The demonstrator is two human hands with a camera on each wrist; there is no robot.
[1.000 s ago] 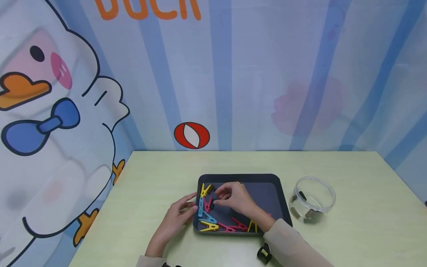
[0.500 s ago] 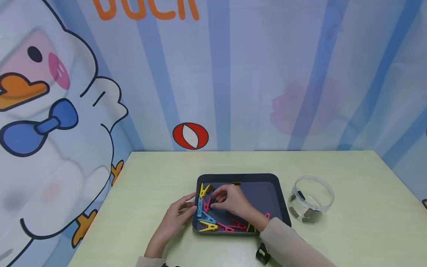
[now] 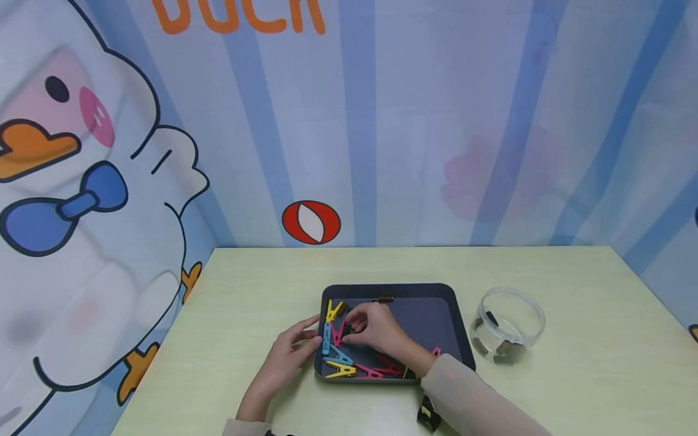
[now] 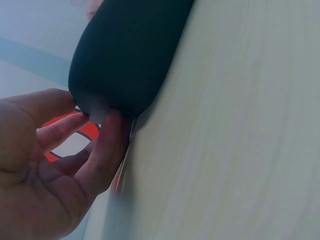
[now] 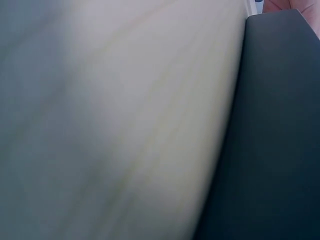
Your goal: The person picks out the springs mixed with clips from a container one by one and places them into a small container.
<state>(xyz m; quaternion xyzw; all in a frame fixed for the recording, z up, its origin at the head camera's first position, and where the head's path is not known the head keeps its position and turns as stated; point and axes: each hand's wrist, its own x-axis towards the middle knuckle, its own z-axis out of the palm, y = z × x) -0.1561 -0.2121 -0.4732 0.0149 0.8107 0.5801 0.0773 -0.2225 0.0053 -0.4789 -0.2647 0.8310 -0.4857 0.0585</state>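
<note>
A dark grey tray holds several clothespins along its left and front sides, among them a yellow clothespin, a blue clothespin and a pink clothespin. My right hand reaches over the tray, thumb and fingers curled together at a small black piece, mostly covered, next to the pink clothespin. At the tray's left wall, my left hand touches the outside with relaxed fingers. In the left wrist view, its fingertips rest against the tray's end.
Right of the tray stands a clear round tub with a few dark pieces inside. A brown ridged piece lies by the tray's back wall, and another brown piece beside the yellow clothespin. A printed cloth hangs behind the table.
My right hand has shifted slightly left and toward me inside the tray, uncovering the brown ridged piece at the back wall. My left hand stays at the tray's left side.
</note>
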